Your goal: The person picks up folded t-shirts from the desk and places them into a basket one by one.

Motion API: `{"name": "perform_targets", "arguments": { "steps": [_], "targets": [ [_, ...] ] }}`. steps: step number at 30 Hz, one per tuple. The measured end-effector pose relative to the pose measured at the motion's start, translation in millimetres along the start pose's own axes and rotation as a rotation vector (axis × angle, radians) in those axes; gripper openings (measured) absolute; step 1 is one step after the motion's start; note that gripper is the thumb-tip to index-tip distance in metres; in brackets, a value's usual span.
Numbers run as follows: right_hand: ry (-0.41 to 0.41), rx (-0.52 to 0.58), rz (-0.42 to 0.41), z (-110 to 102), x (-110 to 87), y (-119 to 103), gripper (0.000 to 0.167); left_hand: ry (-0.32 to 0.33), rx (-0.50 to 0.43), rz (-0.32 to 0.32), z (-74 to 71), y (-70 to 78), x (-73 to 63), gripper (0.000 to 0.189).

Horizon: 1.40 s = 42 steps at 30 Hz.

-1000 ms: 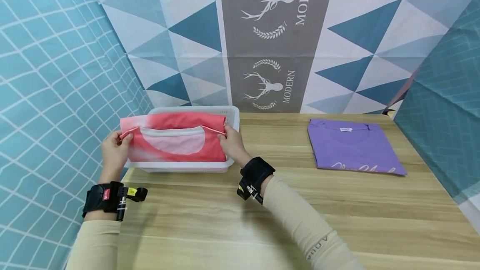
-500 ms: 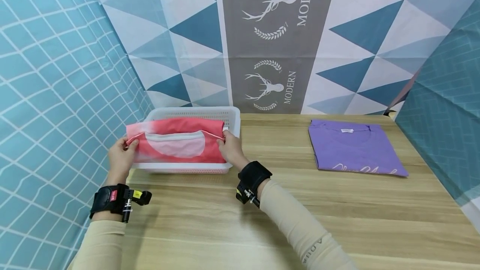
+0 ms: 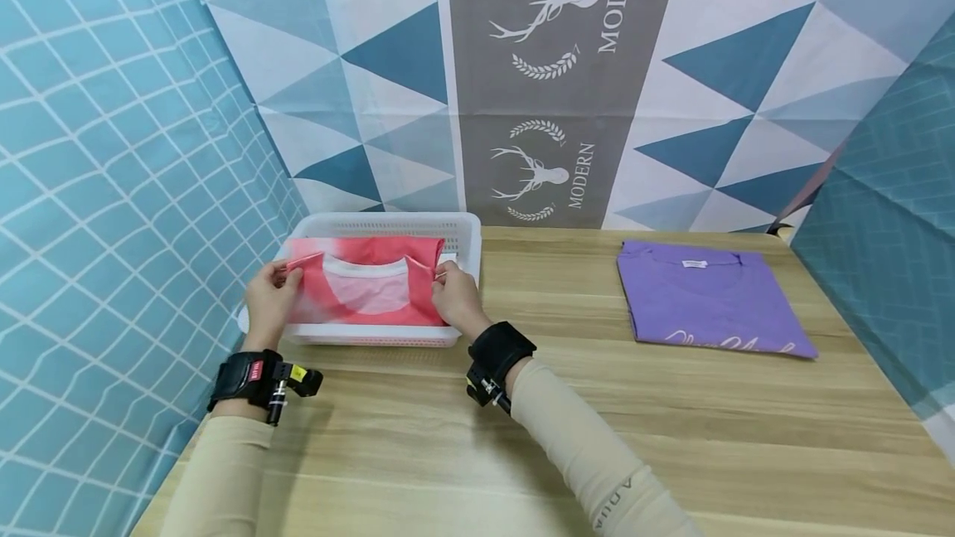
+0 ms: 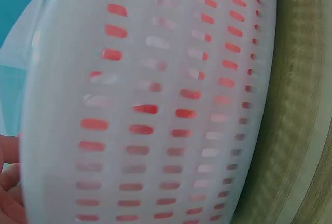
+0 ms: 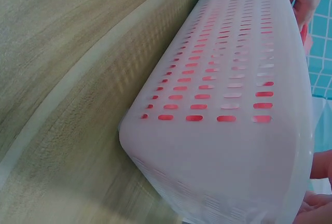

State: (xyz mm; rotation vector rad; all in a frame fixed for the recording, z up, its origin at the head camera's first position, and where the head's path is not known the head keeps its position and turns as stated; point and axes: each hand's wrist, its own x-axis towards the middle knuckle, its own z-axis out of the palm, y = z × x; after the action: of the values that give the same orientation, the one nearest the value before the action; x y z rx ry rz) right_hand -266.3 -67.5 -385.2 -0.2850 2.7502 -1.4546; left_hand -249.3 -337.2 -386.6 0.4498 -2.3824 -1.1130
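A folded red, pink and white T-shirt (image 3: 366,297) with a white neckband lies in a white plastic basket (image 3: 373,334), its collar side bunched upward. My left hand (image 3: 269,298) pinches the shirt's left edge between thumb and fingers. At the opposite edge my right hand (image 3: 458,297) pinches the cloth, inside the basket's right rim. In the left wrist view, red and pale cloth shows through the slots of the basket wall (image 4: 155,94), with a few fingers (image 4: 10,177) at the lower left. The right wrist view shows the basket's slotted side (image 5: 233,141) and fingers beyond its rim.
A folded purple T-shirt (image 3: 709,297) with pale lettering lies at the right of the wooden table (image 3: 522,454). A blue grid-patterned cloth wall (image 3: 112,230) stands close on the left. Behind the basket hangs a triangle-patterned backdrop (image 3: 388,89).
My left hand has moved right, drawing the left end of the red shirt inward over the basket. The shirt now spans less width and sits lower. My right hand has barely moved.
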Motion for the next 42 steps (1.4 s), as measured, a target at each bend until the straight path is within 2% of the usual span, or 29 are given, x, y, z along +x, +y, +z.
{"name": "perform_targets", "arguments": {
  "steps": [5,11,14,19,22,29,35,38,42],
  "targets": [
    [-0.008,-0.003,-0.016,1.4,-0.6,1.4,0.031,-0.044,0.017,-0.038,4.6,-4.2,1.8,0.037],
    [-0.010,0.010,-0.010,2.9,0.4,4.5,0.031,-0.049,0.015,-0.060,5.4,-6.5,2.4,0.038],
    [-0.013,0.015,-0.005,2.7,0.4,4.8,0.031,-0.058,0.053,-0.046,5.2,-5.9,1.6,0.038],
    [-0.017,0.015,-0.009,1.6,-0.9,4.5,0.032,-0.115,0.170,0.001,5.8,-5.9,1.5,0.039],
    [-0.024,0.015,-0.007,1.7,-1.8,4.3,0.032,-0.132,0.200,0.016,7.1,-7.2,1.6,0.039],
    [-0.032,0.008,-0.007,1.0,-4.1,2.9,0.033,-0.086,0.193,0.049,9.4,-7.3,0.9,0.036],
    [-0.031,0.004,-0.018,-1.2,-5.6,2.6,0.032,-0.067,0.175,0.052,10.1,-6.9,1.4,0.034],
    [-0.022,0.057,-0.026,-2.4,-6.2,3.8,0.031,-0.072,0.152,0.048,10.5,-6.2,1.3,0.034],
    [-0.001,0.193,-0.020,-4.7,-8.3,4.9,0.027,-0.054,0.125,0.068,10.2,-4.8,-3.8,0.034]
  ]
}}
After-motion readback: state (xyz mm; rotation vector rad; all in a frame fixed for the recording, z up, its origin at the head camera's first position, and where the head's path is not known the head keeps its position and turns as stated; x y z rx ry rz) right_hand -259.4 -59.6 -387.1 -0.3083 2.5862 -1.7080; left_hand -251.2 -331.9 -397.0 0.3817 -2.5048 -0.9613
